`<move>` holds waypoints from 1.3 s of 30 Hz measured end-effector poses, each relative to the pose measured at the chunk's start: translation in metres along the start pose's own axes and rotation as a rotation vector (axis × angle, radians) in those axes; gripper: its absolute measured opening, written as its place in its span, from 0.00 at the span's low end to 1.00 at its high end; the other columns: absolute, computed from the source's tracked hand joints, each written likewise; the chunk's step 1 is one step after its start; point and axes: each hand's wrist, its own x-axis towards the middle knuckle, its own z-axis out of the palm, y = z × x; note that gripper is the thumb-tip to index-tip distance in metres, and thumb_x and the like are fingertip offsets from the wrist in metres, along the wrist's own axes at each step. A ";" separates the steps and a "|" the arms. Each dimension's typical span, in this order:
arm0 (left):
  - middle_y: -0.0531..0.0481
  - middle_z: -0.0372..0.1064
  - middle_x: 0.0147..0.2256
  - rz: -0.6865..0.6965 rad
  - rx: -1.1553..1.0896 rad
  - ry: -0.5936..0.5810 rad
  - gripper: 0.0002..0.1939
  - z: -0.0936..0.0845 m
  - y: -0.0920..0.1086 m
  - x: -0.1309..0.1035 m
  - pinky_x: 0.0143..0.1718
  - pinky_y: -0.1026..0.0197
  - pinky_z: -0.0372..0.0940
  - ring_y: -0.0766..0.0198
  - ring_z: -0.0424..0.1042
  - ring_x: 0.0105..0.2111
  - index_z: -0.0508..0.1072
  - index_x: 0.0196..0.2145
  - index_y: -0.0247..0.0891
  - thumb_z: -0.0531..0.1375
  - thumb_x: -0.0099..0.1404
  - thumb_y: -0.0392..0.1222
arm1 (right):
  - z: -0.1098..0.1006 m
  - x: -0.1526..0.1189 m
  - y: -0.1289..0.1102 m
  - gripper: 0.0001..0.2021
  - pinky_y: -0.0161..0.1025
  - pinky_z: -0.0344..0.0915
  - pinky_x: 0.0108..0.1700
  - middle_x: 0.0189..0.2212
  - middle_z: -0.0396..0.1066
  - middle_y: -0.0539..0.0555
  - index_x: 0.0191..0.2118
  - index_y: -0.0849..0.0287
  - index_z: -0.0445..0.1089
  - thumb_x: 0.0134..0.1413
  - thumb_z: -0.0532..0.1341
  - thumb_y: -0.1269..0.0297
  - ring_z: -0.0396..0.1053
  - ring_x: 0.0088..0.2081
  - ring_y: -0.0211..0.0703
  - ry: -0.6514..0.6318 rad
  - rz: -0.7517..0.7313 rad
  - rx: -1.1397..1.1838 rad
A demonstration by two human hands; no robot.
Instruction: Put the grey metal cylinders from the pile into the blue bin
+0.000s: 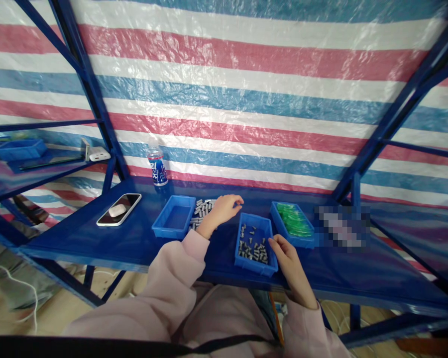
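My left hand [226, 210] hovers over the table between a pile of short silver metal cylinders [200, 211] and a blue tray [238, 248] of small screw-like metal parts [256, 251]. Its fingers are curled together, and anything between them is too small to make out. At the right wall of that tray is my right hand [286, 253], thumb and fingers closed by the rim. Whether it grips the rim or a small part cannot be seen. Left of the cylinders stands an empty blue tray [175, 199], partly bordering the pile.
A third blue tray [311, 242] holds green plastic packets [293, 220]. Beyond it is a blurred-out patch [341, 226]. On the left lie a phone [129, 205] with a small pale case [117, 210] on top. A bottle [158, 166] stands at the back, before striped sheeting [239, 99].
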 end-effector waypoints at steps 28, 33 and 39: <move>0.49 0.74 0.31 -0.068 0.017 -0.008 0.06 -0.010 -0.004 -0.004 0.41 0.61 0.63 0.62 0.72 0.34 0.74 0.31 0.38 0.59 0.55 0.32 | -0.001 0.001 0.001 0.17 0.34 0.54 0.25 0.21 0.54 0.45 0.25 0.55 0.58 0.51 0.60 0.48 0.54 0.24 0.37 -0.018 -0.002 -0.025; 0.50 0.74 0.34 0.079 -0.189 -0.017 0.07 -0.008 0.005 0.000 0.38 0.67 0.64 0.67 0.71 0.34 0.72 0.37 0.35 0.58 0.60 0.36 | -0.002 0.000 0.002 0.17 0.33 0.54 0.25 0.21 0.54 0.45 0.25 0.55 0.58 0.52 0.60 0.49 0.54 0.24 0.37 -0.029 0.010 0.000; 0.53 0.75 0.31 0.183 -0.290 -0.158 0.06 -0.006 0.011 -0.001 0.36 0.69 0.64 0.68 0.72 0.32 0.75 0.34 0.36 0.62 0.56 0.34 | -0.002 0.001 0.002 0.16 0.33 0.53 0.25 0.21 0.53 0.45 0.25 0.56 0.58 0.53 0.60 0.51 0.53 0.24 0.36 -0.029 0.015 0.000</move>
